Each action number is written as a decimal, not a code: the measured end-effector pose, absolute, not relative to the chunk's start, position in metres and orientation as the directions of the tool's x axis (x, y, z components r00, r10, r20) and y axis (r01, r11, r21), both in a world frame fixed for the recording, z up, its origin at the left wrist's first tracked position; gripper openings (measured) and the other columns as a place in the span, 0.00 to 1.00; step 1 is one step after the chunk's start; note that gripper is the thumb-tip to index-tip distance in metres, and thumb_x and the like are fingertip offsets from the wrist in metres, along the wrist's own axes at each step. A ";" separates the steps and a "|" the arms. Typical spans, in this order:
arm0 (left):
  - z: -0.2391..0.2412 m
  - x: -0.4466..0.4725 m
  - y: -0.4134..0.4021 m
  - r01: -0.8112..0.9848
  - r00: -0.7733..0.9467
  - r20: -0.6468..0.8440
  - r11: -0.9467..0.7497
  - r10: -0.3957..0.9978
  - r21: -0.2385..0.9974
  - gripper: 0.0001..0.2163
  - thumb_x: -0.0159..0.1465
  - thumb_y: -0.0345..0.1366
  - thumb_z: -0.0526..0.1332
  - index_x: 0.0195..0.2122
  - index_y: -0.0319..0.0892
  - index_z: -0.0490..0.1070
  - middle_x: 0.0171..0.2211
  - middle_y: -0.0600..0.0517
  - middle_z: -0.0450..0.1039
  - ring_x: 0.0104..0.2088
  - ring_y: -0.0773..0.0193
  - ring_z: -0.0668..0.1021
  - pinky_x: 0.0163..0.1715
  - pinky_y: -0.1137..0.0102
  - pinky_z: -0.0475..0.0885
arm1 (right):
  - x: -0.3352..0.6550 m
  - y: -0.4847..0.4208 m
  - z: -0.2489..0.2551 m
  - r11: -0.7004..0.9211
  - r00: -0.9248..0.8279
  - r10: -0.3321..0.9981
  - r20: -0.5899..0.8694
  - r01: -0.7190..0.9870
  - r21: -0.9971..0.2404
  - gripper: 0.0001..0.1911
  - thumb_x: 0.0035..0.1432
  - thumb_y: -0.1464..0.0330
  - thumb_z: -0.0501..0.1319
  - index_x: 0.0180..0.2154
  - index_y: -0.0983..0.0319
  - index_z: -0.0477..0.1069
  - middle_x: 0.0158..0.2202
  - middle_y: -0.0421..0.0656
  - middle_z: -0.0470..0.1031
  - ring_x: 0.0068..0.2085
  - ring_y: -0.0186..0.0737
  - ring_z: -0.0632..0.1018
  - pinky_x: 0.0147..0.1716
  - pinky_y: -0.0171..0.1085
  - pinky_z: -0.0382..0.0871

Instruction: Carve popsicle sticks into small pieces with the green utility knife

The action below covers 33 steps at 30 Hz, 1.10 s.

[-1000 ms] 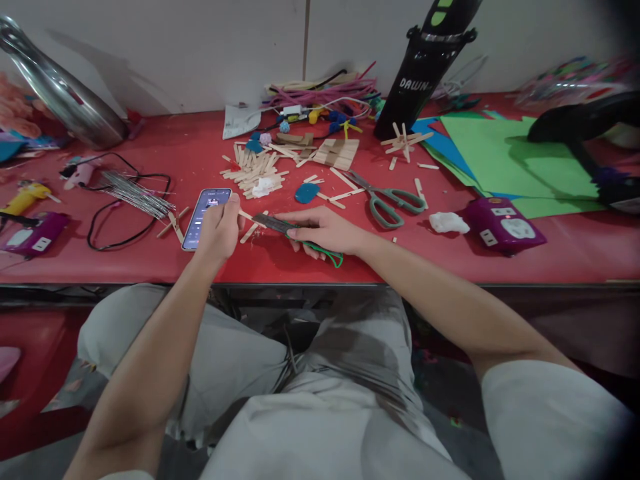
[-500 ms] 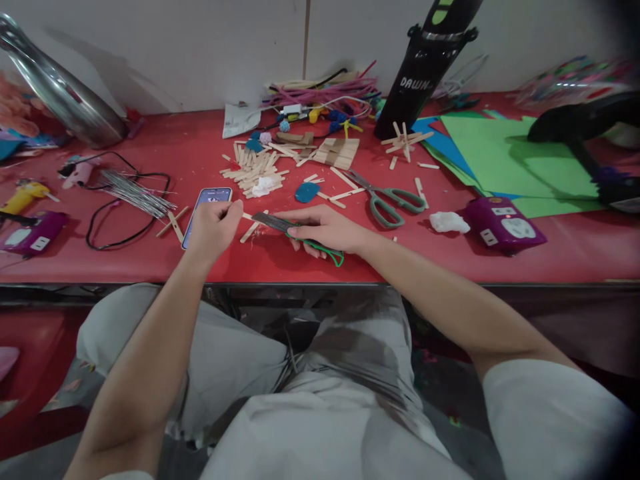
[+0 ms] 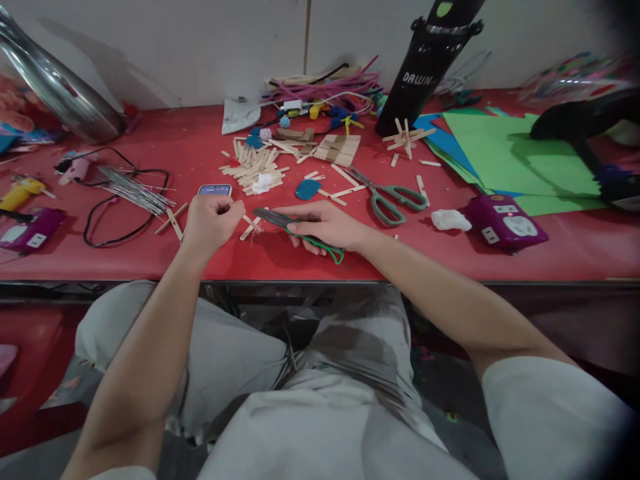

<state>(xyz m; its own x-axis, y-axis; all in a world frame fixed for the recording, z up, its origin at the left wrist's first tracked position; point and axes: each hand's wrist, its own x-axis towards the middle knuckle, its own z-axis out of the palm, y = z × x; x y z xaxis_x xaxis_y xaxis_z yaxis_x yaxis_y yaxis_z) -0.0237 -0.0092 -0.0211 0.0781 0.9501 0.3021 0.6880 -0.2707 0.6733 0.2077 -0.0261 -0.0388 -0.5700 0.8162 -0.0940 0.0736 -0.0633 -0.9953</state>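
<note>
My left hand (image 3: pixel 213 220) is closed, its fingertips pinched on one end of a thin wooden craft stick (image 3: pixel 253 224). The stick points right and slightly down, in front of another stick on the red table. In my right hand (image 3: pixel 325 227) are green-handled scissors (image 3: pixel 273 218), their dark blades pointing left toward the stick. A small gap shows between the blade tip and the stick. Behind my left hand, partly covered by it, is a phone (image 3: pixel 215 190). Pale shavings or scraps lie on the table between the hands.
Loose craft sticks (image 3: pixel 255 167) are heaped behind the hands. Grey-handled scissors (image 3: pixel 387 200) lie to the right, near crumpled white material (image 3: pixel 450 220) and a purple socket box (image 3: pixel 507 223). Thin metal wires (image 3: pixel 135 190) and a black cable lie left. A black bottle (image 3: pixel 413 80) stands behind.
The stick in my left hand has swung downward at its free end, and the scissors' blade no longer overlaps it. My left hand covers more of the phone.
</note>
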 end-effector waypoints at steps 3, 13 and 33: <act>-0.024 -0.024 -0.008 0.708 0.114 0.342 -0.317 0.933 0.631 0.20 0.59 0.37 0.58 0.15 0.43 0.48 0.16 0.57 0.44 0.19 0.71 0.53 0.20 0.67 0.45 | 0.207 -0.027 -0.039 -0.068 -0.565 0.818 -0.107 0.090 -0.994 0.28 0.64 0.76 0.55 0.65 0.65 0.62 0.23 0.36 0.73 0.16 0.26 0.68 0.14 0.27 0.64; -0.030 -0.024 -0.004 0.720 0.172 0.422 -0.406 0.890 0.563 0.20 0.62 0.36 0.56 0.16 0.43 0.47 0.17 0.58 0.43 0.19 0.71 0.53 0.21 0.67 0.46 | 0.206 -0.028 -0.040 -0.058 -0.570 0.816 -0.098 0.089 -0.994 0.28 0.64 0.76 0.55 0.65 0.66 0.61 0.23 0.35 0.73 0.16 0.26 0.68 0.14 0.28 0.64; -0.029 -0.022 -0.004 0.714 0.168 0.428 -0.409 0.888 0.568 0.20 0.61 0.34 0.56 0.15 0.42 0.46 0.16 0.57 0.43 0.18 0.72 0.52 0.20 0.67 0.46 | 0.202 -0.028 -0.044 -0.028 -0.577 0.814 -0.066 0.074 -0.997 0.28 0.65 0.76 0.54 0.65 0.68 0.60 0.23 0.34 0.72 0.16 0.26 0.69 0.15 0.27 0.65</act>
<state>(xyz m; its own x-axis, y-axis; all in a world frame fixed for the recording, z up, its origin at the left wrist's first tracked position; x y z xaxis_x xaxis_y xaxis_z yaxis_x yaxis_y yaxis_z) -0.0216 -0.0040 -0.0293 0.1680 0.8879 0.4283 0.7141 -0.4091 0.5680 0.2017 -0.0277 -0.0438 -0.5770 0.8141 -0.0655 0.0739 -0.0278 -0.9969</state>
